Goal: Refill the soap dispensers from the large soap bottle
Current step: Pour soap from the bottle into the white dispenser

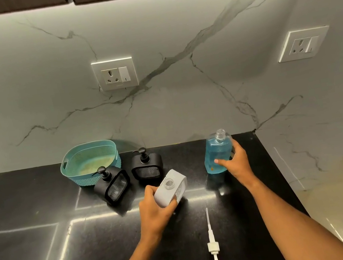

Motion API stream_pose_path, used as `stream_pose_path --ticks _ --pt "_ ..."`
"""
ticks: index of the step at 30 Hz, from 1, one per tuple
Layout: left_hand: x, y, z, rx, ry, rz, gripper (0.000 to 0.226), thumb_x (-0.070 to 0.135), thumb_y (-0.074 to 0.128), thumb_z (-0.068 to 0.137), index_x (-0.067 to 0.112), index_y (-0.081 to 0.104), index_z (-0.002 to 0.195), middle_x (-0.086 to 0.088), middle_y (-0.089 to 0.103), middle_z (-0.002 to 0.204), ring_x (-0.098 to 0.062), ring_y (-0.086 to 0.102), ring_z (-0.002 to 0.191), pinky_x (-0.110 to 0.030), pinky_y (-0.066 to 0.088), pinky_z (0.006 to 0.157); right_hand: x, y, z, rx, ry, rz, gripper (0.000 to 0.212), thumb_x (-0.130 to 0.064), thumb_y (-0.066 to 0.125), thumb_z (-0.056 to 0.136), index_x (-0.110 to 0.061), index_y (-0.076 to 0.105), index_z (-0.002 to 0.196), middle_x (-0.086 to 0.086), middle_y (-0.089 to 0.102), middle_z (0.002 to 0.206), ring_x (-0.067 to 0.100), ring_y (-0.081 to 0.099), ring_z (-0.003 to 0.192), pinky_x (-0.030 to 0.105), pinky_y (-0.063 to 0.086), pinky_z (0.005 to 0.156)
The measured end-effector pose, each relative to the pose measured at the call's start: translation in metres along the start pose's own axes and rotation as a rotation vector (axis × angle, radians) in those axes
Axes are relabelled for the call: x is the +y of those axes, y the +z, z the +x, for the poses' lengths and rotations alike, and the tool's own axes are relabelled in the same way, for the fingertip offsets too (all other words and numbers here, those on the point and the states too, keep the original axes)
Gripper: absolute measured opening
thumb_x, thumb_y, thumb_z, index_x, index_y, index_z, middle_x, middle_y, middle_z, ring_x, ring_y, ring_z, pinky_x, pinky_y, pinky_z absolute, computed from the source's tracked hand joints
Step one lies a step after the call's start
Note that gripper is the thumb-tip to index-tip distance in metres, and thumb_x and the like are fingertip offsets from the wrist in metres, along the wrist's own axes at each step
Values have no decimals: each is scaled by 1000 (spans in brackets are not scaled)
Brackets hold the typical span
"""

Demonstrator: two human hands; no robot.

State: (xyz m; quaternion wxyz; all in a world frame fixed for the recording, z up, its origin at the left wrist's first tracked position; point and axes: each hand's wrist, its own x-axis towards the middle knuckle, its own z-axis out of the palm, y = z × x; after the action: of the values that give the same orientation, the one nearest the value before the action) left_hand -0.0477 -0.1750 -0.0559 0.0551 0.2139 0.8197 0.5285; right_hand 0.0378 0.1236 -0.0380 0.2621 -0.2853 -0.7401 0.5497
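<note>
The left hand (156, 211) grips a white soap dispenser (170, 188) around its lower body, tilted so its open neck faces up and toward the camera; its pump is off, and the white pump (213, 244) lying on the black tabletop (28, 253) nearer the camera, tube pointing away, looks to be either that one or the big bottle's. The right hand (235, 162) is wrapped round the large soap bottle (217, 154), which stands upright at the right of the tabletop with its cap off and blue liquid filling most of it. Judging by this, the task sits at the start of the first refill: both vessels are opened and in hand but well apart, and no soap is pouring yet. What is left, by my reckoning, is bringing bottle mouth to dispenser neck, pouring, and refitting the pump, then the same for the two black dispensers, one tilted at the left (111, 184) and one upright behind (147, 167), both with pumps still on. How much soap is in any dispenser cannot be told. A teal basket (66, 169) stands at the back left, touching the tilted black dispenser. No brand, label or readable writing shows on the bottle, the dispensers or the pump
</note>
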Motion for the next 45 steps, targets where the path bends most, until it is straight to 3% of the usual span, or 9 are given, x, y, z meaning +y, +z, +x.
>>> stream_pose_path --ticks 5,12,17,23,27,31,36,42,45 --pt "0 6 -8 52 -26 14 47 56 79 67 38 48 97 19 67 99 5 65 95 -26 58 58 3 0 0 40 -3 -14 81 -3 94 66 -13 54 136 5 60 129 21 61 122 41 58 97" --pt "12 7 -22 70 13 -32 51 40 86 76 42 59 120 33 66 108 12 64 101 -7 51 74 5 9 -13 164 -35 -126 80 -22 102 54 -11 57 120 3 47 116 18 58 109 31 55 94" --pt "17 9 -32 97 23 -65 54 34 90 77 35 65 125 35 67 108 9 67 99 -14 57 75 2 16 -30 222 -115 -125 70 -25 101 57 -18 56 109 -2 52 111 11 59 104 28 58 87" --pt "32 4 -46 154 43 -101 59 36 89 78 37 61 130 40 65 108 12 66 101 -10 56 77 -1 30 -55 259 -122 -74 58 -23 95 68 -21 59 112 -5 67 111 14 67 104 40 62 85" --pt "44 -2 -52 181 44 -119 58 40 87 79 40 58 129 39 63 108 13 65 102 -5 53 77 -8 40 -72 325 -173 -92 54 -25 94 70 -25 59 110 -9 66 109 11 67 102 34 64 79" --pt "49 -4 -54 206 19 -109 58 32 88 80 31 62 132 37 61 104 17 64 96 -2 51 73 -22 47 -87 369 -283 -113 55 -26 94 69 -25 61 112 -11 62 108 10 65 100 25 60 77" --pt "51 -7 -55 220 9 -72 60 28 88 78 24 63 132 14 71 110 -4 70 87 -11 58 73 -39 58 -106 358 -414 -178 65 -25 93 72 -18 64 130 -5 59 113 12 63 104 14 54 80" --pt "54 -11 -55 217 21 -44 64 29 88 78 23 61 135 5 74 117 -9 71 90 -1 51 71 -52 71 -129 350 -496 -303 76 -24 94 71 -21 61 139 -10 54 118 16 58 105 40 60 80" --pt "56 -15 -54 216 36 -37 63 29 88 79 22 61 136 4 75 116 -11 72 91 -8 56 73 -56 75 -137 345 -514 -345 75 -28 92 71 -19 61 139 -5 55 119 18 57 106 43 60 81"
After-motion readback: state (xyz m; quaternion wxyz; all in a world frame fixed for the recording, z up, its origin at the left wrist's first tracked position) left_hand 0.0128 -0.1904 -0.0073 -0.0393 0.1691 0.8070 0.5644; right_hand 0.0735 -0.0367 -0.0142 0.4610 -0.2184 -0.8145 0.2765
